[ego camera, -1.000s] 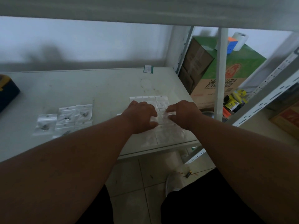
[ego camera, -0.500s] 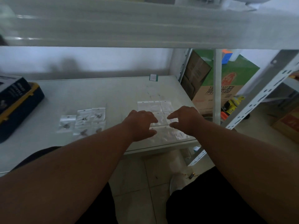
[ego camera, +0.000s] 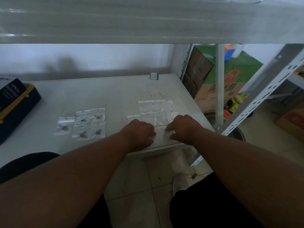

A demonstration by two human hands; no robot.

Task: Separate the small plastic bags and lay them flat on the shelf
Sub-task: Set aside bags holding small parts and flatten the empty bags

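Several empty clear plastic bags [ego camera: 156, 106] lie flat in rows on the white shelf [ego camera: 102, 96], near its front right corner. My left hand [ego camera: 139, 131] and my right hand [ego camera: 184, 127] rest side by side at the front edge, fingertips pinching a small clear bag [ego camera: 162, 134] between them. That bag is partly hidden under my fingers. Further left lies a second group of clear bags [ego camera: 85, 123], each holding a small dark part.
A dark case with a yellow rim [ego camera: 14, 106] and a box on it stands at the shelf's left. A small green-edged card [ego camera: 154, 75] lies at the back. A white upright [ego camera: 219, 86] and cardboard boxes [ego camera: 230, 79] stand to the right. An upper shelf [ego camera: 148, 20] hangs overhead.
Both hands slid back toward the shelf's front edge, off the middle row of bags, and now hold a bag in the front row. The camera tilted up.
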